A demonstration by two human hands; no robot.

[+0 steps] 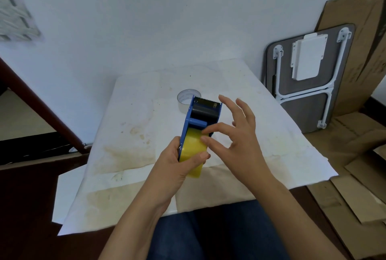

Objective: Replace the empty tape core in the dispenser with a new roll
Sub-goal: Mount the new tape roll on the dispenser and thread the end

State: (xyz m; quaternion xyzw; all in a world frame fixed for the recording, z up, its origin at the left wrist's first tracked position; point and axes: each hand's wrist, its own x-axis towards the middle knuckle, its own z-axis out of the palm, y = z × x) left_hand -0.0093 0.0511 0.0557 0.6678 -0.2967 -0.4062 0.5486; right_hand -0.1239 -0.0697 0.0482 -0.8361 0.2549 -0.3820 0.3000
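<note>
A blue tape dispenser (198, 113) with a black roller and a serrated blade at its far end is held above the table. A yellow tape roll (193, 147) sits in its near end. My left hand (175, 163) grips the dispenser and roll from the left and below, thumb on the roll. My right hand (236, 134) is at the roll's right side, its index and middle fingertips touching the roll's top, the other fingers spread. An empty whitish tape core (184, 97) lies on the table just behind the dispenser.
The small table (129, 134) is covered with stained white paper. A folded table (309, 71) leans on the wall at right, with flattened cardboard (355, 176) around it. A dark red rail (41, 105) runs at left. My blue-trousered legs are below the table edge.
</note>
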